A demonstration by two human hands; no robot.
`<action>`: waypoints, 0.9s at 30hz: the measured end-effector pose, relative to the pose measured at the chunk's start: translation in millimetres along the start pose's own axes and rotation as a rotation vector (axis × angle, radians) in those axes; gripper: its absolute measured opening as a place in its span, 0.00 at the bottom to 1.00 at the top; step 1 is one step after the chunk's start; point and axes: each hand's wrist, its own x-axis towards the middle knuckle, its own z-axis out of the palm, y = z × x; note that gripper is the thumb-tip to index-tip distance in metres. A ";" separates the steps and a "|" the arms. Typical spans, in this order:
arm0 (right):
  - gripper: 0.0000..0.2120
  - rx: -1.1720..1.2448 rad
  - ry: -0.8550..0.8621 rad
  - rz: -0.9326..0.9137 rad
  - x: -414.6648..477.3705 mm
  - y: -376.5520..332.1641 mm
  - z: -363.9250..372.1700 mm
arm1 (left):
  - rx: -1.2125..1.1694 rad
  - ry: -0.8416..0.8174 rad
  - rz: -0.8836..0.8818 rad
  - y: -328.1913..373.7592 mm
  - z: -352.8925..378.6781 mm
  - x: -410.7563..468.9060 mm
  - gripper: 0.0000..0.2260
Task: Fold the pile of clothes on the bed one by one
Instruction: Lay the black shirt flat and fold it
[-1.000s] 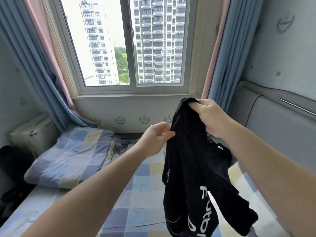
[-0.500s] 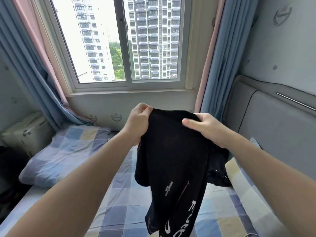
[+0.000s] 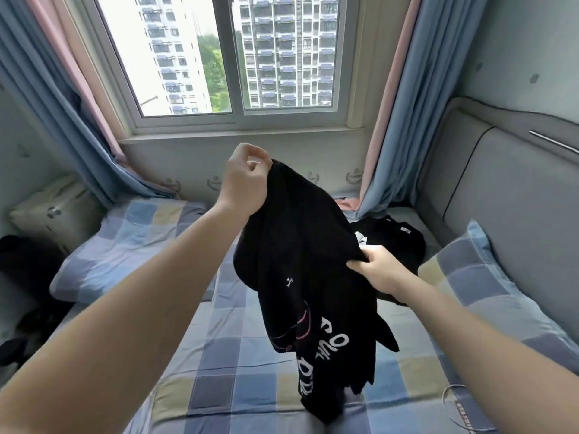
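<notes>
Black garment: held up in the centre of the frame, above the bed, draped from upper left down to lower centre. White lettering and thin pink lines are seen on its lower part. Whether its lowest end touches the sheet cannot be told.
Left hand: raised at the centre, just below the window sill. Its grip is pinched on the top edge of the garment, with the fingers curled against the thumb.
Right hand: held lower, right of centre. Its grip is closed round a bunch of the garment's fabric at its right edge.
Bed: covered by a sheet checked in blue, grey and pale yellow, filling the lower half of the frame.
Pile of clothes: dark items lying on the bed behind the right hand, near the foot of the right curtain; a small white label is seen on top.
Pillows: one checked pillow is set at the right against the grey headboard; a second checked cushion lies at the left.
Window: placed at the upper centre, with tower blocks seen through it.
Curtains: blue and pink drapes are hung at the upper left and upper right.
Cable: a thin loop lying on the sheet at the lower right.
</notes>
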 end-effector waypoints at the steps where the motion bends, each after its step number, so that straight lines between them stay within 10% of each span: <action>1: 0.06 0.100 0.026 -0.020 -2.5 -5.3 0.8 | 0.105 -0.056 0.010 -10.9 0.2 -3.5 0.05; 9: 0.09 0.524 0.125 -0.170 -3.0 -71.6 -8.6 | 0.138 -0.769 -0.108 -62.4 52.9 -68.9 0.11; 19: 0.06 0.240 0.467 -0.014 11.4 -39.7 -43.6 | 0.206 -0.379 0.171 -46.0 56.3 -48.2 0.19; 22: 0.22 0.248 0.592 -0.076 -2.5 -24.6 -21.8 | 0.096 -0.331 0.106 -33.0 58.0 -42.2 0.19; 27: 0.32 0.165 0.195 -0.082 -21.1 -4.8 58.0 | -0.125 -0.300 0.023 -12.9 67.3 -38.6 0.18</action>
